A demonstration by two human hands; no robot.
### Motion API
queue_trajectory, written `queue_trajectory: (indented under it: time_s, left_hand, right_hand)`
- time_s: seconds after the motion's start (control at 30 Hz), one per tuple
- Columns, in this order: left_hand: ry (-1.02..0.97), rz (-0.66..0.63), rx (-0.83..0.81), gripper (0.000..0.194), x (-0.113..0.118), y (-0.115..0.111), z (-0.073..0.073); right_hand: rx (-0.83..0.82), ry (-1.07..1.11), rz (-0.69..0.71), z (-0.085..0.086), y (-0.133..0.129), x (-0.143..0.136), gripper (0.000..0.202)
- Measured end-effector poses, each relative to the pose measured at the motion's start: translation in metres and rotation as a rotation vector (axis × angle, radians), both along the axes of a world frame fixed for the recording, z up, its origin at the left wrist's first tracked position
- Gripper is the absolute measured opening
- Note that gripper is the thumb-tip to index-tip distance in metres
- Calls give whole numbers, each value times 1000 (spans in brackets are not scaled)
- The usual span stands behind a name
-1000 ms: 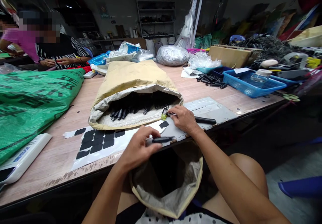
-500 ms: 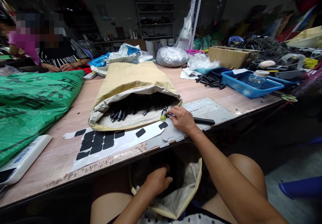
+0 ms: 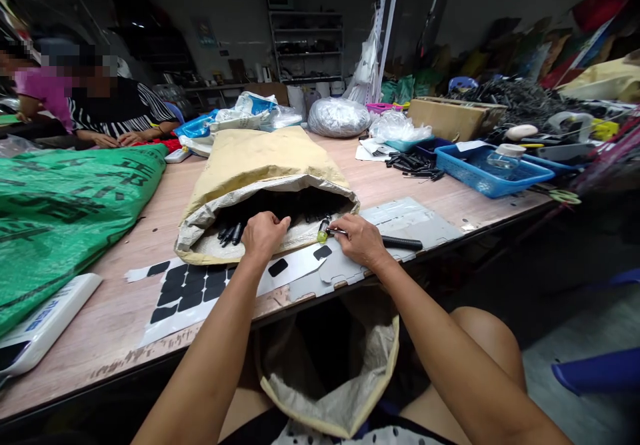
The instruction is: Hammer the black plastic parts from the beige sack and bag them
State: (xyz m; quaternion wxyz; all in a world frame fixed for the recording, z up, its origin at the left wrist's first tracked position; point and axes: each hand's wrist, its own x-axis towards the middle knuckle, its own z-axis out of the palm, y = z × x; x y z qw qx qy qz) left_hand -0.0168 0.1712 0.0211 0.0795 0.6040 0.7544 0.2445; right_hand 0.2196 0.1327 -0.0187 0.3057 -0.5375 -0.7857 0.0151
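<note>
My right hand [image 3: 357, 237] is closed around the thin shaft of a small mallet [image 3: 323, 233]; its head has a yellow-green face, and its black grip lies behind the hand over a grey board [image 3: 413, 221]. My left hand [image 3: 265, 231] is at the mouth of a tan paper sack [image 3: 270, 155] on the table. Its fingers are curled, and whatever they hold is hidden. Several black tube-like parts [image 3: 233, 233] lie inside that sack. In front of it is a white sheet with black rounded stickers [image 3: 187, 285], partly covered by my left forearm.
A second sack [image 3: 325, 411] hangs open at my lap below the table edge. To the left are a green woven bag [image 3: 75, 198] and a white scale [image 3: 55, 321]. A blue basket [image 3: 490, 175] and loose black parts [image 3: 413, 163] stand right. Another person sits far left.
My left hand has risen from the open lap sack to the mouth of the sack on the table. My right hand still grips the mallet in nearly the same place.
</note>
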Motion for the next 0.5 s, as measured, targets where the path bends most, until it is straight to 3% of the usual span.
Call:
queue_trajectory:
  time_s: [0.1, 0.2, 0.37, 0.5]
  left_hand:
    - [45, -29, -57, 35, 2, 7, -8]
    - [57, -73, -79, 31, -1, 0, -5]
    - [12, -285, -43, 32, -22, -34, 5]
    - [-50, -490, -85, 31, -33, -67, 1]
  right_hand:
    - [-2, 3, 0, 0, 0, 0, 25]
    - [2, 6, 4, 0, 0, 1, 25]
    - [4, 6, 7, -1, 0, 1, 24]
    - [10, 0, 2, -2, 0, 1, 24]
